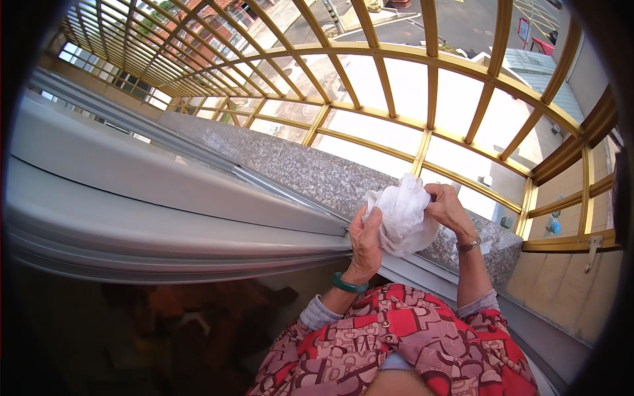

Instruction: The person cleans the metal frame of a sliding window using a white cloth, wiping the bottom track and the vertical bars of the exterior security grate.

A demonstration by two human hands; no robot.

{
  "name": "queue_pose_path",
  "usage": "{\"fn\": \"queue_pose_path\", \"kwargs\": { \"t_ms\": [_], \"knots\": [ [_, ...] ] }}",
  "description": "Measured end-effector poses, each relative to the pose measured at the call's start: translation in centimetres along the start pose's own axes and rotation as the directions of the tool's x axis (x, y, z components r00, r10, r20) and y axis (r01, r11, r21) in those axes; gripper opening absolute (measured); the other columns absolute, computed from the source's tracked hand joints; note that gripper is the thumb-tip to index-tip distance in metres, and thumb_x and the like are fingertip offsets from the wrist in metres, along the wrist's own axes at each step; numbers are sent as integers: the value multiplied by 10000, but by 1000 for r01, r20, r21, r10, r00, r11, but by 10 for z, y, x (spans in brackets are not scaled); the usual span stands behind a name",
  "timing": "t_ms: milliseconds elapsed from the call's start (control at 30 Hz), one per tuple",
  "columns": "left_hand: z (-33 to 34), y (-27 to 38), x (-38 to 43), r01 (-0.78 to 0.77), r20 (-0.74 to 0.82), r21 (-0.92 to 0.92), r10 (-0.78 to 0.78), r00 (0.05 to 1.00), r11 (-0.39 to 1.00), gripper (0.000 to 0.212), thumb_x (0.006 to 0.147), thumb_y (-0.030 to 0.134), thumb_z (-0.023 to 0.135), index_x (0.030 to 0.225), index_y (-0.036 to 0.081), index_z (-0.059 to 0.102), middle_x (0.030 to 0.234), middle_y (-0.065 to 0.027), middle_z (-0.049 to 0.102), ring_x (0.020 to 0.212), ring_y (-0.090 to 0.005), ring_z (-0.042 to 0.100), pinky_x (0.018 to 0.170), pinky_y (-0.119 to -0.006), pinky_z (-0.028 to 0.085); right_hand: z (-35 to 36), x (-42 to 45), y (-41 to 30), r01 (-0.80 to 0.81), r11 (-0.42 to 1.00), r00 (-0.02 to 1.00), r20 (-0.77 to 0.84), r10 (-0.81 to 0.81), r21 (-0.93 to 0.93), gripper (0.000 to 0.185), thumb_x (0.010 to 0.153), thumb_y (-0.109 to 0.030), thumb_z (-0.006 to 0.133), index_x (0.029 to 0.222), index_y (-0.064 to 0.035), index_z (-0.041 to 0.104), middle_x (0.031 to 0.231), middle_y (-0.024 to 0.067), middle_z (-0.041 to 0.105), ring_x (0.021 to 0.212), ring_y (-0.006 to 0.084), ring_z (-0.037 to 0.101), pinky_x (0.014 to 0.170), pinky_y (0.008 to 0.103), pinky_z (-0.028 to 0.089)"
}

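Observation:
A crumpled white cloth [403,218] is bunched between my two hands, above the window track and the speckled granite sill [297,163]. My left hand [365,240] grips the cloth's left side, its thumb pointing up; a green bangle sits on that wrist. With bent fingers, my right hand [448,208] pinches the cloth's upper right edge, and a metal watch or bracelet is on that wrist. The cloth hides some of the fingertips.
A gold metal window grille [426,143] curves beyond the sill, with a paved yard below. The grey sliding window frame [173,208] stands at my left. A metal hook [592,253] hangs at the right on the grille's lower rail.

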State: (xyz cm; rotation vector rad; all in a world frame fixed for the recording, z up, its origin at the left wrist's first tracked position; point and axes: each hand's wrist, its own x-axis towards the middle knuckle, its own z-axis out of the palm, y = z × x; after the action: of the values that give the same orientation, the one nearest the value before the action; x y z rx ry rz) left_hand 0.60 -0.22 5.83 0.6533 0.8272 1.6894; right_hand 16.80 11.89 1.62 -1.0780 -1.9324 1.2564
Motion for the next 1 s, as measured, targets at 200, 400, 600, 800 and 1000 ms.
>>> {"fn": "queue_pose_path", "kwargs": {
  "t_ms": [200,400,600,800,1000],
  "knots": [
    [-22,-25,0,33,-268,-40,-43,962,999,282,931,257,537,1091,24,518,1057,-43,576,978,-114,521,860,-239,410,-40,-10,-60,-45,861,984,172,-50,507,195,709,-93,657,869,18,649,789,0,634,712,85,582,663,234,484],
    [-44,-50,-17,254,-367,137,-189,911,957,394,925,256,544,1231,42,420,1137,-96,518,1020,-175,515,911,-311,404,-35,-1,-61,-92,952,992,114,61,293,179,702,-55,569,828,28,665,759,14,632,669,85,564,598,229,449],
    [-42,-40,-33,489,-161,101,-471,867,866,561,958,482,392,1301,39,369,1228,-170,501,1104,-293,525,942,-406,418,-8,16,-61,-72,974,997,-4,75,215,190,743,-110,601,875,21,645,756,31,627,676,87,575,619,233,468],
    [-22,-22,-19,477,54,-238,-479,876,846,651,941,565,335,1371,76,338,1309,-122,478,1158,-247,495,990,-397,382,5,-9,-84,-170,822,937,348,-37,544,144,737,-46,638,859,29,652,776,1,629,718,53,561,631,207,455],
    [-6,-22,-4,16,-287,-92,-41,957,996,488,882,134,609,1294,39,366,1259,-82,464,1163,-190,455,995,-343,362,-11,-28,-23,-337,754,893,444,67,564,302,708,-185,769,911,9,657,794,9,646,691,68,593,603,198,479]
  ]
}}
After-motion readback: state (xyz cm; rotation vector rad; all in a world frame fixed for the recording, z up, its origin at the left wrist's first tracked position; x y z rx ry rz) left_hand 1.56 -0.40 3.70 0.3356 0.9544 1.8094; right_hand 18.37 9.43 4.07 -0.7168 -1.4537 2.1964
